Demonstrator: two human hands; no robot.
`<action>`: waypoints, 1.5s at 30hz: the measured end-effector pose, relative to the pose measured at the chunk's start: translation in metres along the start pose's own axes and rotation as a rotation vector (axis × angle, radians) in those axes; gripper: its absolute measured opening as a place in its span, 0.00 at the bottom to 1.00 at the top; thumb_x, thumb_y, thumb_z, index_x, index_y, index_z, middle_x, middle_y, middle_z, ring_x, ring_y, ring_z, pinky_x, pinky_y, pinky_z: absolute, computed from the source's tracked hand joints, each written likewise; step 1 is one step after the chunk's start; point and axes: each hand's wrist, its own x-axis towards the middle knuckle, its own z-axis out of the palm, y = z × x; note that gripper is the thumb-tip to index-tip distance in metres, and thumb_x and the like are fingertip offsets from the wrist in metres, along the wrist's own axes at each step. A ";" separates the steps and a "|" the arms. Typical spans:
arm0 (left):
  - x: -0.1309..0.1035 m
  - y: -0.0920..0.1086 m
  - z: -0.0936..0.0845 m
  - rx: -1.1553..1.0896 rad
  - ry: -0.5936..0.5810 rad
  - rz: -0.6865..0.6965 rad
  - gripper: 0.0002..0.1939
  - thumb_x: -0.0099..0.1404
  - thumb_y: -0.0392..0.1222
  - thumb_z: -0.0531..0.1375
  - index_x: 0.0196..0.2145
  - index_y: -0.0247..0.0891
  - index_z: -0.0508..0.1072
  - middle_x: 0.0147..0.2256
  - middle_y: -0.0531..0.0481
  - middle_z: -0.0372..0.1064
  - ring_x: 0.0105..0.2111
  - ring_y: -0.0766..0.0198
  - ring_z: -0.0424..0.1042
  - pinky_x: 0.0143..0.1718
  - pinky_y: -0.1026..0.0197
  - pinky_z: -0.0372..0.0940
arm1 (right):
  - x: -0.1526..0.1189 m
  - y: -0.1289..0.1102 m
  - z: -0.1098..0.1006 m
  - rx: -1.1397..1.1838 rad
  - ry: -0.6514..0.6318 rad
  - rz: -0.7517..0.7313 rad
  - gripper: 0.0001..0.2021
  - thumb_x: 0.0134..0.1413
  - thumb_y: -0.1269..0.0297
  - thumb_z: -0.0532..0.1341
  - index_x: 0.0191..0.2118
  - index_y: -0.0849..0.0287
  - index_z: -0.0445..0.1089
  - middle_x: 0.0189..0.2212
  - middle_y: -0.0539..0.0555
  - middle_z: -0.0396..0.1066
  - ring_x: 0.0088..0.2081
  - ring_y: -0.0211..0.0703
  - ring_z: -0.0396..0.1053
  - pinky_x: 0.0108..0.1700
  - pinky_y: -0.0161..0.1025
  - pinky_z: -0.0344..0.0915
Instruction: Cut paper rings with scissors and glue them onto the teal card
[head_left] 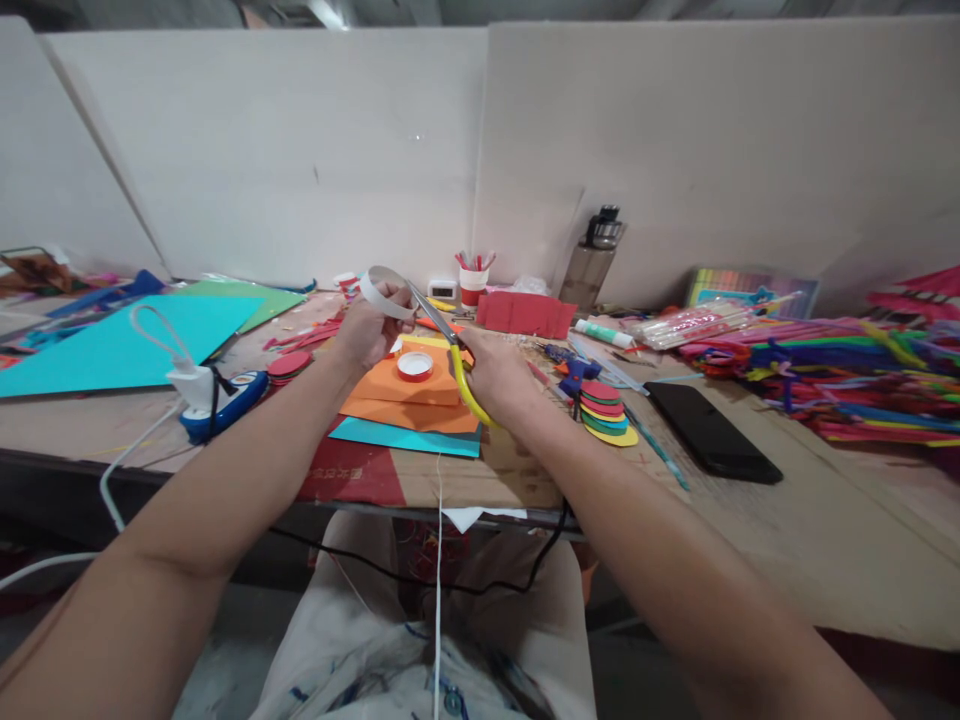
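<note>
— What lies nearest to the person?
— The edge of the worktop (517,482), with a white cord (439,560) running down toward the lap. Just beyond is a blue sheet (409,436), mostly covered by orange paper (375,408). A small round lid (415,367) rests on the orange paper, perhaps so that it is within easy reach.

— And to the right side?
— A phone (712,430) lies flat, well apart from the paper; I suppose this leaves the middle free for the hands. Between them are coloured discs (606,412), piled together maybe to prevent their scattering.

— How are the hands working?
— The right hand (499,375) has its grip closed around the yellow handles of the scissors (457,366). The blades point away and to the left; whether they are apart, I cannot tell. The left hand (367,330) has its grip pinched together on a curled white strip (381,300), above the orange paper. I think it is raised so that the loop does not catch on anything.

— And farther away?
— A folded red piece (525,314), a cup (473,287) keeping its sticks upright, and a bottle (592,265) near the white board (637,140).
</note>
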 end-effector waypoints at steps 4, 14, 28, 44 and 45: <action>0.001 0.001 -0.002 -0.029 -0.009 -0.047 0.10 0.54 0.34 0.62 0.21 0.35 0.62 0.20 0.55 0.60 0.17 0.76 0.60 0.15 0.72 0.55 | 0.000 -0.001 -0.001 -0.006 -0.007 0.006 0.17 0.60 0.68 0.52 0.52 0.58 0.68 0.44 0.59 0.72 0.44 0.46 0.68 0.44 0.37 0.59; 0.001 -0.004 -0.002 -0.093 0.054 -0.026 0.09 0.55 0.36 0.61 0.24 0.36 0.62 0.22 0.55 0.62 0.18 0.74 0.63 0.17 0.69 0.56 | 0.000 0.001 0.001 -0.047 -0.009 0.015 0.15 0.59 0.66 0.53 0.49 0.57 0.69 0.42 0.58 0.74 0.42 0.46 0.69 0.40 0.37 0.59; -0.001 -0.020 -0.006 -0.031 0.121 0.042 0.13 0.53 0.40 0.67 0.24 0.36 0.64 0.21 0.56 0.62 0.17 0.74 0.62 0.18 0.70 0.56 | -0.002 -0.004 -0.001 -0.079 -0.115 0.063 0.14 0.60 0.64 0.52 0.48 0.57 0.70 0.39 0.60 0.75 0.39 0.49 0.72 0.37 0.38 0.60; 0.000 -0.018 -0.005 -0.059 0.133 -0.074 0.18 0.49 0.45 0.70 0.24 0.35 0.65 0.18 0.58 0.60 0.17 0.75 0.60 0.18 0.70 0.57 | -0.002 0.002 0.000 -0.112 -0.184 0.092 0.15 0.60 0.66 0.52 0.50 0.56 0.68 0.41 0.60 0.73 0.41 0.48 0.71 0.38 0.38 0.61; 0.000 -0.017 -0.005 -0.054 0.132 -0.073 0.18 0.49 0.45 0.70 0.23 0.35 0.65 0.19 0.57 0.61 0.17 0.74 0.61 0.18 0.70 0.57 | -0.001 0.003 0.000 -0.118 -0.177 0.083 0.15 0.59 0.66 0.52 0.50 0.56 0.68 0.41 0.59 0.73 0.41 0.48 0.71 0.38 0.38 0.61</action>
